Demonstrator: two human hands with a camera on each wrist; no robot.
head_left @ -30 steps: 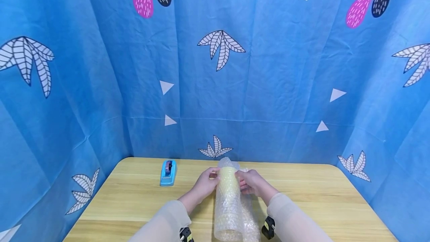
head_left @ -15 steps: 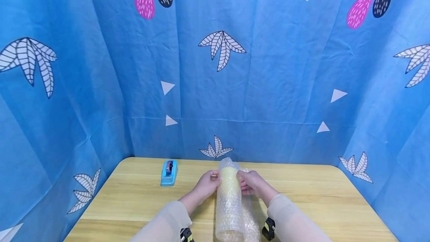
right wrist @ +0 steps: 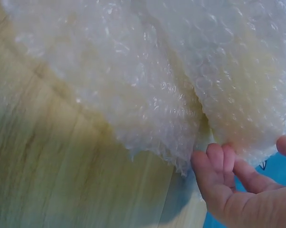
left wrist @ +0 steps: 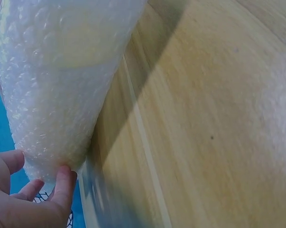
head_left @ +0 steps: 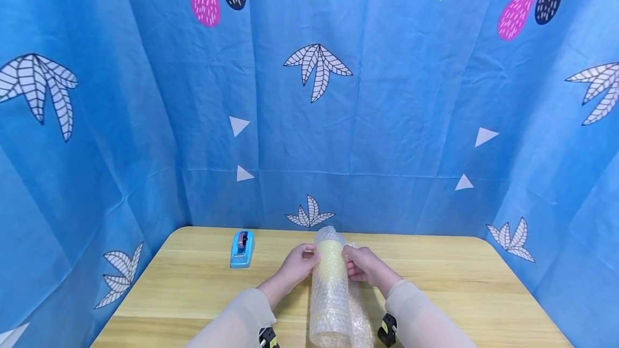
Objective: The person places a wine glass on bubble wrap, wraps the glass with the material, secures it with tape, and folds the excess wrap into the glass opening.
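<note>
A roll of clear bubble wrap (head_left: 330, 294) lies lengthwise on the table, wound round something pale yellow that shows faintly through its far half. My left hand (head_left: 296, 265) holds the roll's left side near the far end. In the left wrist view, the thumb and fingers of that hand (left wrist: 43, 199) touch the wrap near its end. On the right side, my right hand (head_left: 366, 266) grips the roll, thumb on top and fingers lower down. A loose flap of bubble wrap (right wrist: 119, 90) spreads on the table beside the roll, under the right hand's side.
A blue tape dispenser (head_left: 242, 249) with a small roll of tape stands at the table's far left. The wooden table (head_left: 459, 283) ends at a blue patterned curtain (head_left: 309, 138) at the back, with more curtain at both sides.
Both hands and the bubble wrap roll have shifted very slightly to the right. The hold on the roll looks the same, and the tape dispenser stays in place.
</note>
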